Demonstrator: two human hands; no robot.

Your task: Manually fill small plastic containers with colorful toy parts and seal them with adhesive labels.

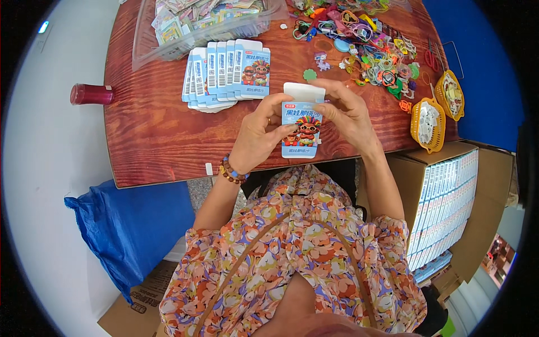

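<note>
Near the table's front edge I hold a small light-blue carton (301, 150) upright, its printed cartoon figures facing me and its white top flap raised. My left hand (257, 132) grips the carton's left side, thumb across the front. Around the upper right edge, close to the flap, are the thumb and fingers of my right hand (349, 115). Whether anything is inside the carton cannot be seen. Just beyond my left hand, a fanned row of similar blue cartons (255, 70) lies on the table.
On the red-brown wooden table (151, 135) stand a clear bin (193, 42) of packets, a red jar (92, 94) and yellow baskets (428, 126). Colourful trinkets (370, 56) and red scissors (431, 59) lie far right. A cardboard box (401, 174) packed with cartons stands right; a blue bag (135, 230) left.
</note>
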